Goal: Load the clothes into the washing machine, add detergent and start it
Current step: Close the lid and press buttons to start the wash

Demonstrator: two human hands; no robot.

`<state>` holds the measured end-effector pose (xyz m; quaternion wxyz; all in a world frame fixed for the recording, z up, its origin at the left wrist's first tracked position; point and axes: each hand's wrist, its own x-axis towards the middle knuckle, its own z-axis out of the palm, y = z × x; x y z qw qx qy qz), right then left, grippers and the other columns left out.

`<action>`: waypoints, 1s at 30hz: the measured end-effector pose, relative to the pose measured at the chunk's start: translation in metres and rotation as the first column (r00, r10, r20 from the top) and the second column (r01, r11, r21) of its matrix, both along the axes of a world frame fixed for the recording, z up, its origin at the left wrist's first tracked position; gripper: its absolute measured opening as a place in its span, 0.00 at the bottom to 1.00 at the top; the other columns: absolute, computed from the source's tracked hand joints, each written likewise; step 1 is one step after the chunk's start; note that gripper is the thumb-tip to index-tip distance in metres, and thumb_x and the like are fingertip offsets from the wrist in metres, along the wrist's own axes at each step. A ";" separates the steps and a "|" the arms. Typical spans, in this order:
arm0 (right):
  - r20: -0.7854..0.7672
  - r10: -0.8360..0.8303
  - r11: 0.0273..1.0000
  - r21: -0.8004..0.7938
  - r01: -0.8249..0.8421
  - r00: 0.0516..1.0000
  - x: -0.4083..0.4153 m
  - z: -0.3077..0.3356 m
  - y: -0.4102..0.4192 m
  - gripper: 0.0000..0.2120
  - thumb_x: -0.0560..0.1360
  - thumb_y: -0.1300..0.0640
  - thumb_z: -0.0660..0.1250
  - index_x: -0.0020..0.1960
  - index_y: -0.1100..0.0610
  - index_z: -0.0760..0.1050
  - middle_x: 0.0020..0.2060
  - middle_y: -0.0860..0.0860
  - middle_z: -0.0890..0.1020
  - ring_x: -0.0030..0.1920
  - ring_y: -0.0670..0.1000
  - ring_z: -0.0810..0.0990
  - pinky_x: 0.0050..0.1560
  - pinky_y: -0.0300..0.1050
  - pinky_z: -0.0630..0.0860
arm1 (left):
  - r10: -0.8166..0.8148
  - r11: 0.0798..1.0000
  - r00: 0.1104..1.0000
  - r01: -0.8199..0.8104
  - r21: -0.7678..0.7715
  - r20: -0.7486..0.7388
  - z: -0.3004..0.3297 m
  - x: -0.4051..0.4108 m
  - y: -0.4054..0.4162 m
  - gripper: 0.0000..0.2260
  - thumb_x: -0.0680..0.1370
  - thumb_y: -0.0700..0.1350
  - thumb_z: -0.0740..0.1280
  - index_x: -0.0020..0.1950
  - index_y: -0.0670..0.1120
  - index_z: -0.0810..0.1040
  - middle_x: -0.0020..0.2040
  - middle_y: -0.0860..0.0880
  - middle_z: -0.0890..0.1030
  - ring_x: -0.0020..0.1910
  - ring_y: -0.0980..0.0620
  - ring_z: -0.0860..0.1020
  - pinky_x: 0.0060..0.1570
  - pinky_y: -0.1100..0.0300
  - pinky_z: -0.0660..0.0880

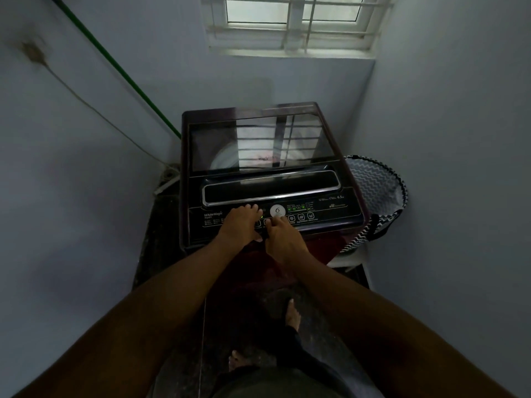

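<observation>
The top-loading washing machine [270, 173] stands in the corner below the window [293, 24], its glass lid [261, 142] shut flat. A pale shape shows through the glass, but window reflections cover it, so whether that is laundry or the bare drum I cannot tell. To the machine's right, just beside it, sits a zigzag-patterned laundry basket [376, 191], which looks empty.

Both hands are on the control panel [275, 216] at the machine's near edge. The left hand [240, 225] lies flat with fingers spread, holding nothing, just left of the round display [277, 211], which reads 6. The right hand [283, 239] holds nothing either; a fingertip [267, 222] rests on a button just below the display. Small green lights glow on the panel, so the power seems on.

The task looks to be at its last step, choosing a programme and starting.

The panel is stiff and smooth, with flat buttons that likely need only a short, square press from one fingertip. Pushing with the whole palm risks hitting neighbouring keys. If the lid must be opened, the chrome-edged recess [270, 189] behind the panel is the place to grasp.
</observation>
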<state>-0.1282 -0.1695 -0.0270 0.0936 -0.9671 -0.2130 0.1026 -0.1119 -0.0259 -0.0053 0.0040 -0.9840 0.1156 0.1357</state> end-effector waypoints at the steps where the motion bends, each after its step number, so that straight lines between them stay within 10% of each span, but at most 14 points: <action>1: 0.005 -0.005 1.000 0.012 0.005 1.000 0.002 0.001 0.002 0.21 0.78 0.50 0.61 0.64 0.63 0.73 0.63 0.59 0.73 0.66 0.55 0.69 0.62 0.49 0.74 | 0.008 1.000 1.000 -0.008 -0.015 0.006 0.000 -0.001 -0.001 0.37 0.73 0.57 0.72 0.78 0.47 0.61 0.76 0.46 0.64 0.73 0.46 0.66 0.68 0.51 0.66; 10: 0.210 -0.006 0.997 -0.071 0.022 0.978 0.033 0.010 0.019 0.15 0.77 0.51 0.54 0.52 0.56 0.77 0.51 0.55 0.79 0.54 0.56 0.71 0.51 0.50 0.74 | 0.133 0.971 0.986 -0.109 -0.213 0.102 -0.015 -0.015 -0.007 0.24 0.84 0.45 0.55 0.79 0.44 0.56 0.79 0.45 0.58 0.78 0.45 0.59 0.73 0.52 0.60; 16: 0.151 -0.015 0.996 -0.082 0.028 0.988 0.045 -0.003 0.018 0.28 0.83 0.48 0.41 0.77 0.63 0.56 0.77 0.58 0.56 0.78 0.59 0.51 0.76 0.56 0.55 | 0.178 0.979 0.957 -0.149 -0.138 0.231 -0.031 -0.015 -0.005 0.27 0.82 0.49 0.44 0.80 0.41 0.49 0.80 0.43 0.51 0.80 0.47 0.47 0.78 0.49 0.47; 30: 0.162 0.003 1.000 -0.023 0.001 0.987 0.054 -0.006 0.017 0.33 0.79 0.43 0.31 0.78 0.61 0.40 0.78 0.58 0.42 0.78 0.54 0.37 0.77 0.52 0.40 | 0.268 0.963 0.910 -0.240 -0.124 0.317 -0.033 -0.003 0.003 0.29 0.82 0.52 0.38 0.80 0.40 0.48 0.81 0.43 0.48 0.80 0.48 0.44 0.78 0.49 0.47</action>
